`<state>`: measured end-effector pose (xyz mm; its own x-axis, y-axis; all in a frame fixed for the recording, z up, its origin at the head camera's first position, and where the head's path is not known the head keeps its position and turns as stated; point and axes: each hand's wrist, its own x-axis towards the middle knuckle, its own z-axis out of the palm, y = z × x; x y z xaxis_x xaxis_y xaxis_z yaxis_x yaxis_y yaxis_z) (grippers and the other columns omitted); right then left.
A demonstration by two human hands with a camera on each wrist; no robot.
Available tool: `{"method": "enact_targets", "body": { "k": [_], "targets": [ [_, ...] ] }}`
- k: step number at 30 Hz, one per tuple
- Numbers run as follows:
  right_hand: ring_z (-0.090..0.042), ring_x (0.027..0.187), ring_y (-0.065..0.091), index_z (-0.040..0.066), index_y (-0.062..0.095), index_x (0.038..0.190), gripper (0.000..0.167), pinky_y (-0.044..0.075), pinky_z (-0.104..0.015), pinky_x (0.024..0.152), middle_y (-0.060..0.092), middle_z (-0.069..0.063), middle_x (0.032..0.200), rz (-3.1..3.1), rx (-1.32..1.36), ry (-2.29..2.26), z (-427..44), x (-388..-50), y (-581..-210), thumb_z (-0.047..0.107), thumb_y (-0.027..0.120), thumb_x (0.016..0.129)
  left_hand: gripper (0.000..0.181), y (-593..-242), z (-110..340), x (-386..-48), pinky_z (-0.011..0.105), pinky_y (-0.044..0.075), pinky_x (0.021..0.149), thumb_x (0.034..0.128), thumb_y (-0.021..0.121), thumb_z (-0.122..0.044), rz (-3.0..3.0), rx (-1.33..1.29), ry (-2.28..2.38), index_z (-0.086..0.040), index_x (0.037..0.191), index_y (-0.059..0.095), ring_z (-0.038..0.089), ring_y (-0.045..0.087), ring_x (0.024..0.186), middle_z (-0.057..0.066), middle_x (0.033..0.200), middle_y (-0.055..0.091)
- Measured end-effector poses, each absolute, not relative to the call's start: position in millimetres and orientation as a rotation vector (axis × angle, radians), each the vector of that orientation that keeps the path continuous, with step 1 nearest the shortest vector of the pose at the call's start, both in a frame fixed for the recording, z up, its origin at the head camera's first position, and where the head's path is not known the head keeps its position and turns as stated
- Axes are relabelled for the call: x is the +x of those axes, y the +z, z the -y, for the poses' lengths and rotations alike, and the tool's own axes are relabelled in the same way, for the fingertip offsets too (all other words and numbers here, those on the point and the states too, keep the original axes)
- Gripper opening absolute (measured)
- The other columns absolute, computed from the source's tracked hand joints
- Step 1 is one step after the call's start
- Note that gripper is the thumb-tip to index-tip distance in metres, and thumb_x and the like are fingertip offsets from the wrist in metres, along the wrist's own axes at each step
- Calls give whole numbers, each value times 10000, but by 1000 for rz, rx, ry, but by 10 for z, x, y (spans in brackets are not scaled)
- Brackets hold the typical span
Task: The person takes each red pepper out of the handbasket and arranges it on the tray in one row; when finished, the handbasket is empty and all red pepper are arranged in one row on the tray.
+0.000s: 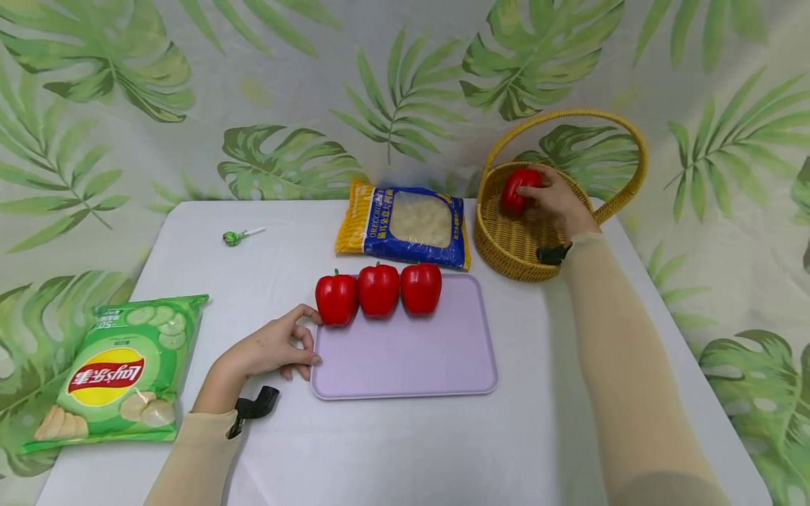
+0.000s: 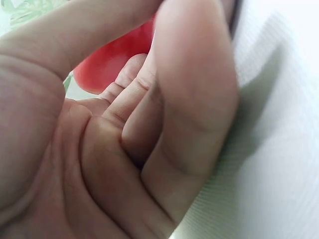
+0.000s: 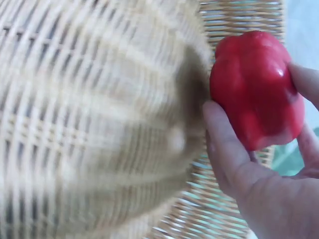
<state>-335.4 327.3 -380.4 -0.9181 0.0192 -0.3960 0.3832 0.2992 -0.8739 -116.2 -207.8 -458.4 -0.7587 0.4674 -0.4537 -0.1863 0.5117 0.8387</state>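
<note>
My right hand (image 1: 557,200) reaches into a wicker basket (image 1: 506,263) with a tall arched handle. It grips a red bell pepper (image 1: 522,188) near the basket's back left wall; the right wrist view shows fingers and thumb on either side of the pepper (image 3: 256,89). My left hand (image 1: 275,348) is at the left edge of a pale purple tray (image 1: 411,358), with bent fingers on its rim. Three more red bell peppers (image 1: 378,290) stand in a row along the tray's back edge, the leftmost close to the left hand. Fingers block most of the left wrist view.
Behind the tray lies a blue and yellow pasta bag (image 1: 411,223), close to the basket. A green chip bag (image 1: 120,372) lies at the table's left edge. Farther back on the left is a green-wrapped lollipop (image 1: 234,238). Leaf-patterned cloth hangs around the white table.
</note>
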Motion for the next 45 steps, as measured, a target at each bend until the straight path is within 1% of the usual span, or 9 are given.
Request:
{"method": "enact_targets", "body": {
  "k": [4,9,12,16,20,25,33,40,45],
  "targets": [
    [-266,1289,528,285,206,1699,778,590,-209,721,147,-203,1747,-2279,346,-1685,-3293,-3280,-3622,207,636,1055,650,-4596,2077,-1171,313,559,538,926,824,-153,-2101,224,1247,-77,1420,410,257,781,723,82,893,688],
    [-219,1248,550,299,263,1680,763,604,-202,779,366,-66,1550,-2302,347,-1784,-3326,-3184,-3450,226,670,1039,671,-4570,2071,-1196,312,561,541,926,826,-162,-2096,234,1252,-72,1433,397,254,779,725,89,901,683],
    [-199,1197,588,328,302,1665,760,613,-206,815,372,-77,1556,-2321,342,-1815,-3343,-3074,-3422,252,701,1023,665,-4579,2069,-1190,301,557,543,926,826,-164,-2092,220,1243,-76,1428,399,246,776,718,80,898,684],
    [-291,1344,532,333,348,1648,762,613,-184,809,254,-159,1694,-2308,318,-1925,-3317,-2837,-3425,227,736,1001,652,-4609,2062,-1173,295,556,546,924,826,-160,-2087,213,1234,-83,1417,406,247,774,715,72,896,689],
    [-361,1402,472,311,392,1625,744,619,-178,806,348,-88,1552,-2328,247,-2063,-3239,-2561,-3455,198,759,987,648,-4615,2074,-1177,299,559,546,926,823,-157,-2090,219,1242,-80,1415,405,261,777,723,82,899,688],
    [-320,1371,490,303,423,1602,720,629,-209,837,434,-6,1422,-2369,160,-2158,-3092,-2172,-3525,203,773,980,656,-4617,2085,-1177,305,561,542,930,823,-161,-2084,217,1250,-70,1422,399,268,780,730,89,899,688],
    [-246,1340,475,364,440,1579,674,593,-165,865,405,-22,1550,-2486,67,-1981,-2829,-1785,-3680,262,756,993,647,-4609,2091,-1166,300,560,536,929,821,-148,-2091,214,1245,-68,1415,403,267,784,729,81,893,685],
    [-350,1475,428,384,395,1603,698,578,-187,909,354,-66,1637,-2475,-6,-1854,-2663,-1640,-3778,266,739,1007,654,-4617,2082,-1163,309,562,538,939,812,-160,-2082,230,1256,-61,1429,390,253,786,730,79,904,688],
    [-383,1482,431,322,408,1604,695,576,-220,945,359,-81,1638,-2435,-79,-1798,-2584,-1610,-3871,252,748,1002,664,-4597,2070,-1164,309,556,531,940,811,-159,-2079,226,1266,-63,1441,386,253,784,729,88,911,693]
  ]
}}
